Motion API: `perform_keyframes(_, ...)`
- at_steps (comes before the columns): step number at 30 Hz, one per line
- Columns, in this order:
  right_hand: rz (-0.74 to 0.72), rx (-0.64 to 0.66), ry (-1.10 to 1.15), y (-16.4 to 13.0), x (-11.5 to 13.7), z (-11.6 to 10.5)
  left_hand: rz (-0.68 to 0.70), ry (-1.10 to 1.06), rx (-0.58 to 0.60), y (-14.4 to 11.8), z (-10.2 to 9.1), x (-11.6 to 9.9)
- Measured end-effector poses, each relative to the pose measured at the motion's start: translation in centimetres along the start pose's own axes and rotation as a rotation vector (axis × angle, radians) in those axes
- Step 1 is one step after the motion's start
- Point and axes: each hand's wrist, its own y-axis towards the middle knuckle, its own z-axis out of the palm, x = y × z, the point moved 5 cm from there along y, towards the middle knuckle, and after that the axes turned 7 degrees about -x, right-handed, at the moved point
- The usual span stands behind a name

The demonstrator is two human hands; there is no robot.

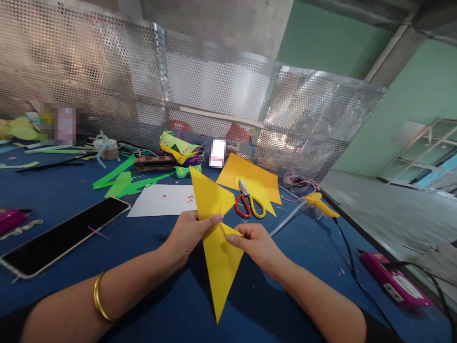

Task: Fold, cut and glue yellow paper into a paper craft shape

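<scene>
A folded piece of yellow paper [220, 267] is held up over the blue table, one long point hanging down and others reaching up and right. My left hand [187, 232] grips its left edge, thumb across the front near the middle. On the right side, my right hand [255, 242] pinches a small folded flap between thumb and fingers. Just beyond the paper lie scissors [249, 202] with one red and one yellow handle, on yellow sheets [262, 193]. Behind the paper to the left is a white sheet [157, 200] with tiny pink bits on it.
A yellow glue gun [321, 206] and a magenta device with a cable [394, 281] lie to the right. On the left are a large black phone [66, 236] and green paper strips [119, 178]. A perforated metal screen [217, 81] stands behind the table [150, 297].
</scene>
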Motion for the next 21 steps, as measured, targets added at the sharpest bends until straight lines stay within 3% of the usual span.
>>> perform_keyframes(5,0.035,-0.002,0.026,0.1,0.0,-0.3,0.043,-0.001,0.056,-0.1,0.3,0.1)
perform_keyframes(14,-0.010,-0.049,-0.009,-0.1,0.6,-0.4,-0.044,-0.104,0.129,-0.1,0.6,1.0)
perform_keyframes(17,0.003,-0.043,0.011,-0.1,0.7,-0.5,-0.112,-0.142,0.124,-0.1,0.6,1.5)
perform_keyframes(21,0.034,-0.054,0.058,0.0,0.5,-0.5,-0.096,-0.160,0.075,-0.1,0.5,1.3)
